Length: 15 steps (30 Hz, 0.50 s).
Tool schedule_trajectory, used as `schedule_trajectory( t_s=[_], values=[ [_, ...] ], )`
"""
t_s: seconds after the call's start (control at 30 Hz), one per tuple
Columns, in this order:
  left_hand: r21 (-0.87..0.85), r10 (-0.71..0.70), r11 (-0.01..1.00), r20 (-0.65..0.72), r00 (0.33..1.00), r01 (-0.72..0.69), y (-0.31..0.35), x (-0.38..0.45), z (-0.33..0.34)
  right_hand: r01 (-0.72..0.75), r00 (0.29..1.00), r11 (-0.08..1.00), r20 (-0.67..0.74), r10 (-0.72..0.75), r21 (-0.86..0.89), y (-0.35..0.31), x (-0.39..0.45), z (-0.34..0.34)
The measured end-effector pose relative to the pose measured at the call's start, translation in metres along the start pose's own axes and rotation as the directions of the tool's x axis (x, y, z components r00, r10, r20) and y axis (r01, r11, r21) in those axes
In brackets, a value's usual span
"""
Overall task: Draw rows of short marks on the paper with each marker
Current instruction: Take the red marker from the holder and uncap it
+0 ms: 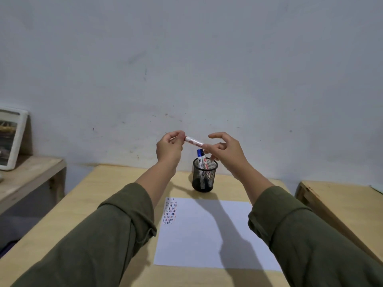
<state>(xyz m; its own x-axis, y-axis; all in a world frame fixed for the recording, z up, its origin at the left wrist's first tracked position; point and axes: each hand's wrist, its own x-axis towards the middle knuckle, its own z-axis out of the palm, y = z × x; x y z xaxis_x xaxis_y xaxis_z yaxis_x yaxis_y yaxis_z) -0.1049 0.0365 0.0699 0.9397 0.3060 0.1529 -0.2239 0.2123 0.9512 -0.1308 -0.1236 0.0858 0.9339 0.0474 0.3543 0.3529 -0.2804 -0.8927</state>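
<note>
A white marker with red print [193, 141] is held level in the air above a black mesh pen cup [204, 176]. My left hand [169, 149] pinches its left end and my right hand [224, 151] grips its right end. Two more markers, one with a blue cap [200, 157], stand in the cup. A white sheet of paper [209, 241] lies on the wooden table [89, 206] in front of the cup. Rows of short black, blue and red marks [170, 211] fill its top left corner.
A lower wooden shelf [31, 175] at the left carries a white framed picture [11, 138] leaning on the wall. Another wooden table [339, 201] stands at the right. A grey wall [186, 69] rises right behind the table.
</note>
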Motion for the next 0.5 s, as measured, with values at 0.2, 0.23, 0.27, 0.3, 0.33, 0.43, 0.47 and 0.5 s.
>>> schedule_trajectory(
  t_s=[0.2, 0.23, 0.27, 0.3, 0.33, 0.43, 0.47, 0.5],
  values=[
    [-0.115, -0.126, 0.986, -0.048, 0.991, 0.120, -0.010, -0.019, -0.008, -0.125, 0.991, 0.920, 0.097, 0.095, 0.370, -0.005, -0.022, 0.005],
    [-0.115, -0.135, 0.985, -0.041, 0.990, 0.129, -0.011, -0.023, -0.008, -0.148, 0.987, 0.898, 0.120, 0.107, 0.414, -0.004, -0.025, 0.006],
    [-0.106, -0.140, 0.985, -0.024, 0.990, 0.137, -0.012, -0.026, -0.008, -0.167, 0.983, 0.881, 0.140, 0.116, 0.442, -0.004, -0.027, 0.008],
    [-0.100, -0.143, 0.985, 0.004, 0.990, 0.143, -0.012, -0.030, -0.007, -0.181, 0.980, 0.871, 0.157, 0.121, 0.457, -0.003, -0.029, 0.010],
    [-0.096, -0.143, 0.984, 0.041, 0.989, 0.147, -0.011, -0.033, -0.006, -0.192, 0.977, 0.865, 0.173, 0.124, 0.464, -0.003, -0.031, 0.012],
    [-0.121, -0.126, 0.982, 0.145, 0.981, 0.144, -0.008, -0.043, -0.001, -0.201, 0.974, 0.855, 0.194, 0.121, 0.478, -0.003, -0.034, 0.019],
    [-0.141, -0.109, 0.981, 0.171, 0.979, 0.134, -0.008, -0.044, -0.001, -0.196, 0.976, 0.848, 0.186, 0.117, 0.493, -0.003, -0.034, 0.020],
    [-0.159, -0.084, 0.980, 0.194, 0.977, 0.116, -0.008, -0.045, -0.002, -0.189, 0.978, 0.841, 0.177, 0.114, 0.508, -0.004, -0.033, 0.021]
  ],
)
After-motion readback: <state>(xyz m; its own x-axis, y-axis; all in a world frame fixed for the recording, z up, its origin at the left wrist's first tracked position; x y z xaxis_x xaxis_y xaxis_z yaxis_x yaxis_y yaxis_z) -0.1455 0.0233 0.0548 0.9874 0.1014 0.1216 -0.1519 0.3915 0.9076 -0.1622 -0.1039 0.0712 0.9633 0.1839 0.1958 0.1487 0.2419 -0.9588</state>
